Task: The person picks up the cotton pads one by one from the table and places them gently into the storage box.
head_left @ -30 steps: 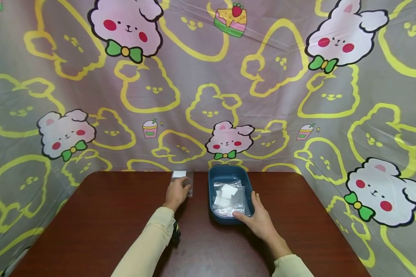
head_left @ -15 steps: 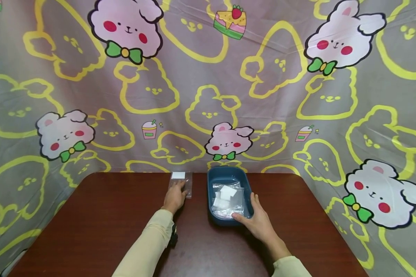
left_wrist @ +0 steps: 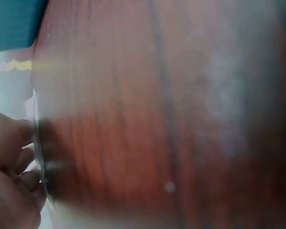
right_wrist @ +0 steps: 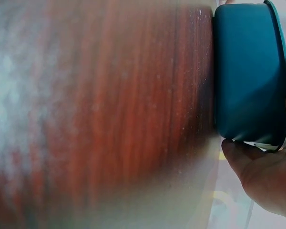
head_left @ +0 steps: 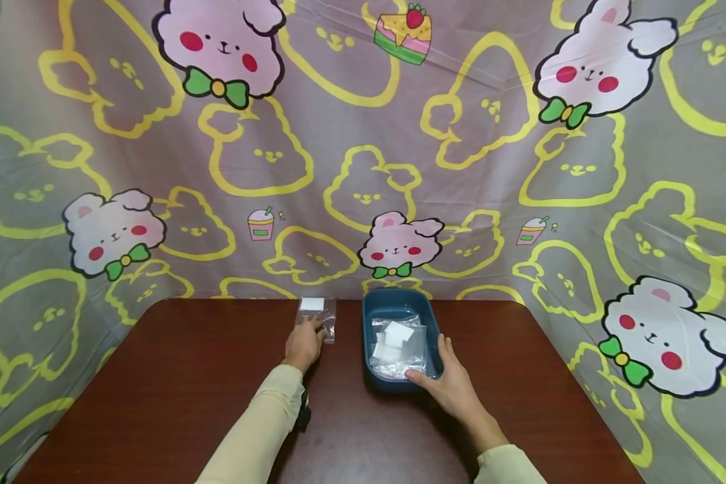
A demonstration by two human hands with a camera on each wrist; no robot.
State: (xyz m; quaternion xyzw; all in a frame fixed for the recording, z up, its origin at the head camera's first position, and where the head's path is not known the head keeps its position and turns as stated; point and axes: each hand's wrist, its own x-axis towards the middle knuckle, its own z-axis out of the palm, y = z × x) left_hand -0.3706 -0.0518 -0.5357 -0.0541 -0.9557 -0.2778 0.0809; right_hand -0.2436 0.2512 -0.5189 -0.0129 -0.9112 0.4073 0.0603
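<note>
A flat clear plastic bag (head_left: 329,329) with a white label lies near the table's back edge. My left hand (head_left: 304,344) rests on it, covering its lower left part; in the left wrist view the fingertips (left_wrist: 26,131) press against the bag's upper face. To the right stands a dark blue plastic bin (head_left: 401,388) holding several similar clear bags (head_left: 420,346) with white labels. My right hand (head_left: 456,386) grips the bin's near right corner, thumb over the front rim and fingers along the outer right wall. The right wrist view shows the bin's side wall (right_wrist: 250,71) beside that hand.
The dark red-brown wooden table (head_left: 181,390) runs under both arms. Behind and beside it hangs a grey curtain (head_left: 478,188) with cartoon rabbits. A black strap piece (head_left: 303,411) shows at the left wrist.
My left hand has drawn slightly down and left, its fingers lowering onto the bag. Bag, bin and right hand have stayed in place.
</note>
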